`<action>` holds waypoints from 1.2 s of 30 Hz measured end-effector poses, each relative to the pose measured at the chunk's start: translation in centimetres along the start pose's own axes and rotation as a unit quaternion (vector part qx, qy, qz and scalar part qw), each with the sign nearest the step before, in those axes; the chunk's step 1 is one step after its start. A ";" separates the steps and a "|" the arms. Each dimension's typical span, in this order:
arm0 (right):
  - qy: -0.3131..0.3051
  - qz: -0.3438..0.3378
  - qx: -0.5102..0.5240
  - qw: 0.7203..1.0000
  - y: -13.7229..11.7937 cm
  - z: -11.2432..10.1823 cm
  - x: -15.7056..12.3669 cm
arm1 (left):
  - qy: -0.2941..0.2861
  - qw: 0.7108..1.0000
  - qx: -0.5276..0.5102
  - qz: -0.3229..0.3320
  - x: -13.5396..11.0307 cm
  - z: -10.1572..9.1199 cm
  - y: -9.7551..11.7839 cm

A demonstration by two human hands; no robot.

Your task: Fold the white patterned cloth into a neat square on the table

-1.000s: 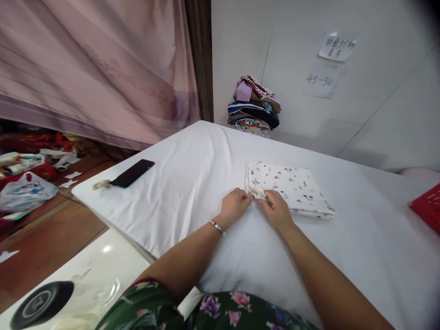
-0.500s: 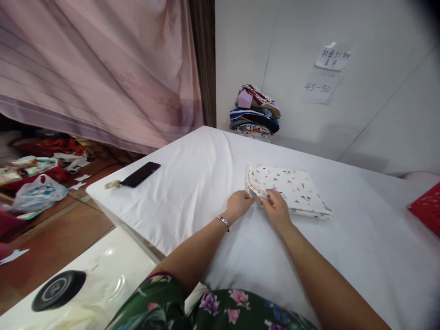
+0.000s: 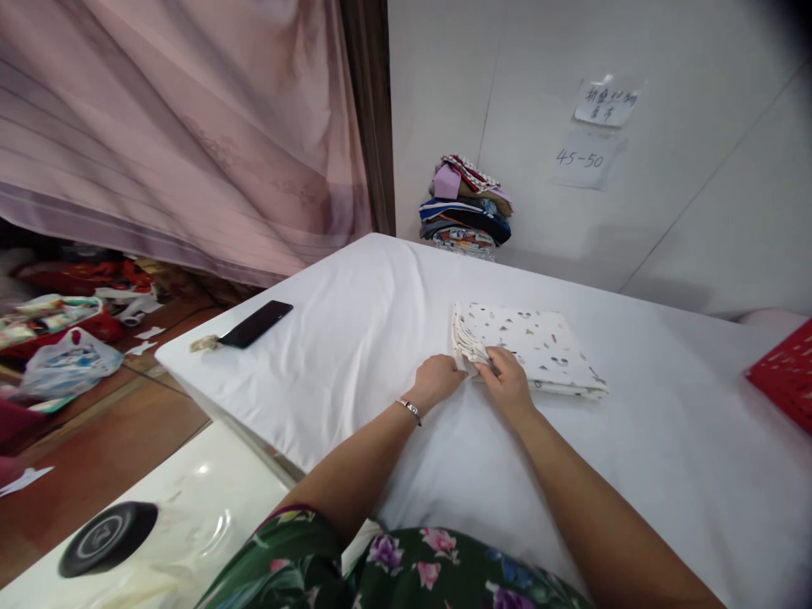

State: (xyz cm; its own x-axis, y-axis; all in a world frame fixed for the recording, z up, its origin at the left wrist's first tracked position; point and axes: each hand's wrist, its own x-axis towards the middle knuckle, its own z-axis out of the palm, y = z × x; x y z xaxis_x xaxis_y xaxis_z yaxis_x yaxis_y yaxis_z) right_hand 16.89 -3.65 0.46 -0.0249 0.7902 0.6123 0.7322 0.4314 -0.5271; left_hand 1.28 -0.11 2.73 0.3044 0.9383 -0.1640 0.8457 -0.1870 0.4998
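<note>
- The folded cloth (image 3: pixel 545 338) lies on the white-covered desk (image 3: pixel 660 440) at 1 o'clock from the wearer, small print facing up, with several layers fanned along its 9 o'clock edge.
- The right hand (image 3: pixel 509 385) has its fingers closed, thumb against them, on bunched layers at the cloth's 8 o'clock corner.
- The left hand (image 3: pixel 437 378), just beside it, has its fingers curled shut and seems to pinch a lower layer (the tips are partly hidden).
- The step in hand looks like sorting or lining up that corner's layers.
- The next move, I judge, calls for a light pinch on just the wanted layers, while the rest stays flat.
- The phone (image 3: pixel 259 325), at 11 o'clock, sits well apart.
</note>
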 end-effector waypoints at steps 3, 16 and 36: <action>0.000 0.000 0.001 1.000 0.1 0.0 0.0 | 0.019 1.000 0.015 -0.005 0.0 -0.2 0.0; -0.008 0.011 0.036 0.999 -0.2 -0.5 0.0 | -0.052 0.996 -0.074 -0.015 1.9 -0.3 0.7; 0.040 0.039 0.069 0.996 -1.3 -1.0 0.1 | -0.072 0.817 -0.554 -0.138 -0.7 0.4 1.3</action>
State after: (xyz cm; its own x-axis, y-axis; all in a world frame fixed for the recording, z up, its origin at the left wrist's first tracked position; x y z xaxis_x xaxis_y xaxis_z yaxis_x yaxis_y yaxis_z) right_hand 16.64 -4.54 1.82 0.0854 0.7889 0.6086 0.6297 0.4306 -0.6466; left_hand 2.32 -1.14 3.09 0.2852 0.8412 -0.4594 -0.0021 0.4799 0.8773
